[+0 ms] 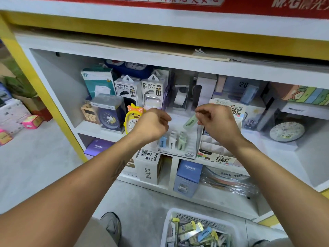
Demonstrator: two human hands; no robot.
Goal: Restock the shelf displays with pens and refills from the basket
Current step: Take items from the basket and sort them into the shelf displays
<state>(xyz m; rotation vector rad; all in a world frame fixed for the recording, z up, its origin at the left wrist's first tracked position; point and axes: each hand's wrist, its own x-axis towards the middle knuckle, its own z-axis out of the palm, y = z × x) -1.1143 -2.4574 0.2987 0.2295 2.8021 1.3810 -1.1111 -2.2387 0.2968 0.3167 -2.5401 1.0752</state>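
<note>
Right hand [216, 120] raised before the middle shelf, fingertips pinched on the top end of a pale green refill case [190, 122] — tilted, lower end hanging over the clear display tray [185, 154]. Left hand [153, 124] level with it and just to the left, fingers loosely curled, gripping nothing visible, apart from the case. Blue, white and green cases [171, 140] upright in the tray's front rows; bare rows behind them, under the held case. Tray front edge slightly proud of the shelf lip. Close on the left, yellow duck clock [130, 120]; tight on the right, cardboard lead display [219, 152]. White basket [169, 221] on the floor below right, rim near a shoe [112, 223], heaped with more cases.
</note>
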